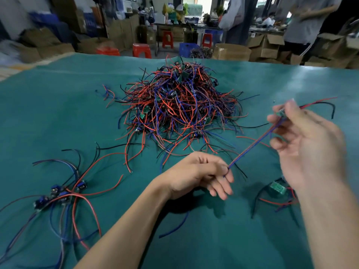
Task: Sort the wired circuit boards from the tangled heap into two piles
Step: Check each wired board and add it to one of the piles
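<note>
A tangled heap (180, 107) of small circuit boards with red, blue and black wires lies in the middle of the green mat (58, 117). My right hand (307, 144) is raised at the right and pinches one small board (280, 113) between thumb and fingers; its red and black leads trail off to the right. My left hand (202, 173) pinches the far end of that board's blue and red wire pair (256, 141), stretched taut between both hands. A left pile (58, 193) of boards with blue parts lies at the near left. A right pile (277, 188) with a green board is partly hidden by my right forearm.
The mat's far edge runs across the top of the view. Beyond it stand cardboard boxes (231, 52), red stools (141, 50), a blue crate (187, 49) and a person (307, 22) at the far right. A loose blue wire (174, 226) lies near my left forearm.
</note>
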The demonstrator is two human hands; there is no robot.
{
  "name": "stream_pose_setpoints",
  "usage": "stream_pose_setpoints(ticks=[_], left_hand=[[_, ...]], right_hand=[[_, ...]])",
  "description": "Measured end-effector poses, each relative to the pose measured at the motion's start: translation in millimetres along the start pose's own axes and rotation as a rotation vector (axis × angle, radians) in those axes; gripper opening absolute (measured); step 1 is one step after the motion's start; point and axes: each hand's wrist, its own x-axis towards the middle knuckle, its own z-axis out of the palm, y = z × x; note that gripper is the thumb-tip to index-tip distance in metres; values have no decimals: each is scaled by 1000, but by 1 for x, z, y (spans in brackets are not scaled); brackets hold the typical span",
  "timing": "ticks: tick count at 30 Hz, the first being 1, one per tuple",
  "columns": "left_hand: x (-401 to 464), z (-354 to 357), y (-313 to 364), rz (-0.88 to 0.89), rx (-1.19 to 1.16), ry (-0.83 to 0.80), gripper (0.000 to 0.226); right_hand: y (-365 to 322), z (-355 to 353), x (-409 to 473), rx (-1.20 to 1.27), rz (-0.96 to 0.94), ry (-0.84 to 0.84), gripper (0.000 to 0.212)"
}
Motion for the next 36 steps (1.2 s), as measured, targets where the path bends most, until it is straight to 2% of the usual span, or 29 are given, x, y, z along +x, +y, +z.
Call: stream_pose_setpoints(ticks=[4, 6, 11, 13, 15, 17, 19, 21, 23, 27, 32, 36], left_hand=[[3, -1, -4, -18, -43, 67, 13], [2, 1, -4, -21, -57, 68, 13], [5, -9, -15, -129, 92, 254, 32], [3, -7, -16, -160, 76, 265, 32], [-3, -8, -16, -126, 121, 282, 31], [-10, -7, -9, -49, 150, 263, 31], [-5, -1, 0, 0, 46, 161, 28], [0, 4, 2, -3, -57, 121, 18], [4, 2, -1, -26, -68, 130, 15], [0, 1, 2, -19, -98, 92, 21], [-1, 1, 4, -12, -114, 94, 16], [-2, 2, 5, -17, -127, 100, 16]], right_hand=[[-38, 55, -6, -17, 57, -313, 25], [-33, 95, -10, -138, 131, -509, 26], [24, 197, -36, -701, 110, -900, 50], [43, 211, -33, -987, 71, -1047, 57], [57, 208, -18, -1176, 50, -1113, 53], [67, 190, 3, -1320, -6, -1052, 33], [72, 161, 27, -1514, -98, -874, 19], [76, 129, 46, -1651, -131, -754, 29], [85, 104, 57, -1678, -136, -750, 36], [95, 81, 65, -1569, -203, -684, 38], [92, 63, 77, -1493, -295, -577, 14], [52, 54, 82, -1189, -305, -390, 9]])
